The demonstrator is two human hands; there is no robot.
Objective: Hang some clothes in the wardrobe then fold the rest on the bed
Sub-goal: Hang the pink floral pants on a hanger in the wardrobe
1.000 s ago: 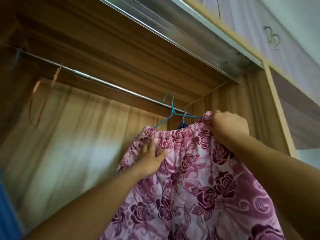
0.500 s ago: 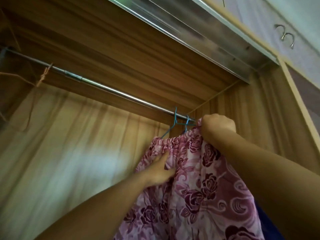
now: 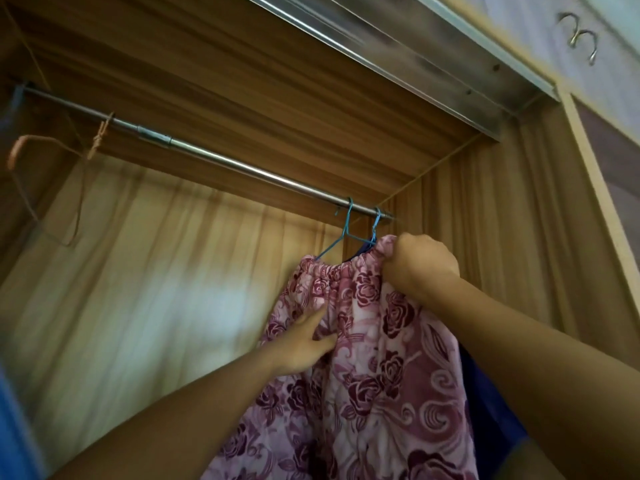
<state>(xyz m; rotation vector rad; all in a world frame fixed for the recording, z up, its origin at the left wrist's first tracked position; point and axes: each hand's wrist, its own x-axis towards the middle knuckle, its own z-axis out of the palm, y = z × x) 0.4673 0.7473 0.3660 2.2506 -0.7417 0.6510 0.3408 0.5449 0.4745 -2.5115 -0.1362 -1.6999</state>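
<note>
A pink garment with dark rose print (image 3: 374, 368) hangs from a blue wire hanger (image 3: 346, 230) hooked over the steel wardrobe rail (image 3: 221, 161) near its right end. My right hand (image 3: 420, 268) grips the garment's gathered waistband at its right top corner. My left hand (image 3: 304, 344) lies against the cloth lower down on the left, fingers stretched out. A second blue hanger hook (image 3: 376, 220) sits on the rail just right of the first. A dark blue garment (image 3: 485, 393) shows behind the pink one.
An orange-brown wire hanger (image 3: 41, 161) hangs at the rail's left end, tied with a string. Most of the rail between is bare. The wardrobe's right wall (image 3: 519, 237) stands close beside my right hand. Blue cloth edges the bottom left corner.
The hanger hook has gone up onto the rail and slid toward its right end. Both hands followed the pink garment up and to the right.
</note>
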